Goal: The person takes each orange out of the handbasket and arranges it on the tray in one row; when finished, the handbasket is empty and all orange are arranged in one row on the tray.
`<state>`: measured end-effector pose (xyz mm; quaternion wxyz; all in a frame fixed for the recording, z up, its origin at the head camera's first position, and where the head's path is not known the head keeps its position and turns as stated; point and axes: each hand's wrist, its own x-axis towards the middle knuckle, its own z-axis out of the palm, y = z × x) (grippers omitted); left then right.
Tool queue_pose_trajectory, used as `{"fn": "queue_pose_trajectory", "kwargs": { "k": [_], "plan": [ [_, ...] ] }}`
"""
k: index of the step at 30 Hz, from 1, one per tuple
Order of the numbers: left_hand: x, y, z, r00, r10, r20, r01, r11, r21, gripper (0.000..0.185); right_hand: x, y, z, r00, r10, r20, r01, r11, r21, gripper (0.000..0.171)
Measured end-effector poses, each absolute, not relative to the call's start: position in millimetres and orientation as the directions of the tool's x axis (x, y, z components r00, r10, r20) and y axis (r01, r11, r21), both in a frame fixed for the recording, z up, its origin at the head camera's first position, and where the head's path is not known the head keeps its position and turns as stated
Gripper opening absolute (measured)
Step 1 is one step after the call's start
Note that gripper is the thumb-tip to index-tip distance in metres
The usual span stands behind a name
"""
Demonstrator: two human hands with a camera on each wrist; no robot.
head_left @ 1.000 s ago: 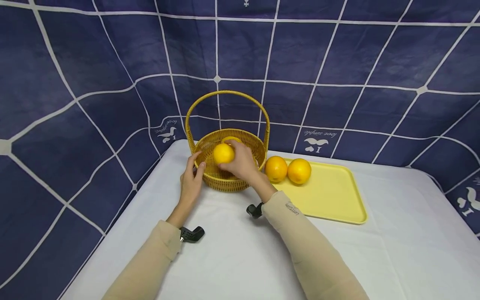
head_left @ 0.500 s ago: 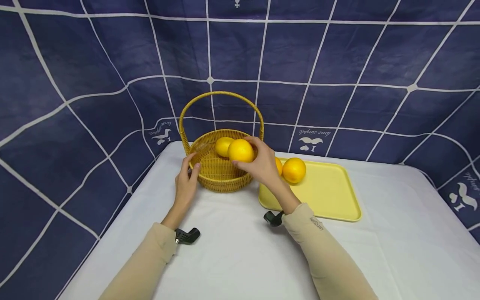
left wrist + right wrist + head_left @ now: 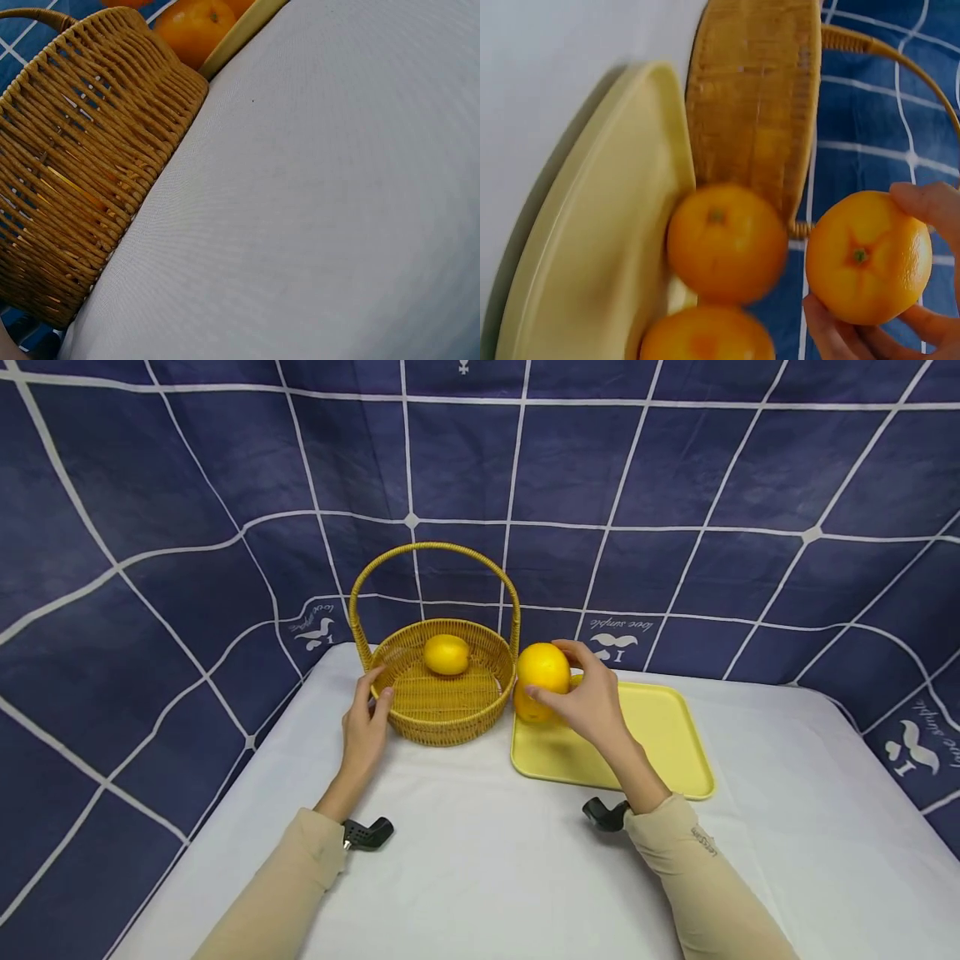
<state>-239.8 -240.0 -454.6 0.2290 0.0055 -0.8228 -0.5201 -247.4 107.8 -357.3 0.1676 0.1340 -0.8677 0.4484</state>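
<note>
My right hand [image 3: 592,697] pinches an orange [image 3: 543,667] between thumb and fingers, above the left end of the yellow tray [image 3: 667,735]. In the right wrist view the held orange [image 3: 866,259] shows its stem end. Two more oranges lie at that end of the tray: one orange [image 3: 727,244] by the basket, the other orange [image 3: 709,337] beside it. My left hand [image 3: 363,722] holds the left rim of the wicker basket [image 3: 442,731], thumb and fingers at the edge. Inside the basket sits a yellow, slightly oval fruit [image 3: 447,655].
The basket's tall arched handle [image 3: 435,545] stands upright. A white cloth [image 3: 480,868] covers the table. Behind and to the left hangs a dark blue curtain [image 3: 570,460] with white lines. Black devices sit on both wrists.
My right hand has carried the orange from inside the basket rightward to above the tray. The oval fruit stays in the basket. My left hand keeps its place at the rim.
</note>
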Motion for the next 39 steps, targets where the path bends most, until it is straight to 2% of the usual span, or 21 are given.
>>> {"fn": "queue_pose_trajectory", "kwargs": {
  "k": [10,23,31,39],
  "plan": [
    [-240.2,-241.9,-453.9,-0.896,-0.245,0.37,0.232,0.452,0.861,0.046,-244.8,161.7,-362.3,-0.904,0.109,0.413,-0.274,0.595,-0.756,0.073],
    [-244.5,-243.4,-456.0,-0.896,-0.248,0.368,0.225,0.461,0.858,0.047,-245.4,193.3,-367.7,-0.897,0.27,0.35,-0.091,0.662,-0.744,0.076],
    [-243.1,-241.9,-453.7,-0.9,-0.244,0.362,0.223,0.455,0.862,0.047,-250.6,199.7,-384.1,-0.959,0.238,0.152,0.064,0.707,-0.705,0.081],
    [-243.4,-242.1,-454.2,-0.895,-0.24,0.376,0.237,0.459,0.856,0.046,-253.6,199.5,-391.6,-0.982,0.18,0.056,0.103,0.761,-0.641,0.085]
  ]
}}
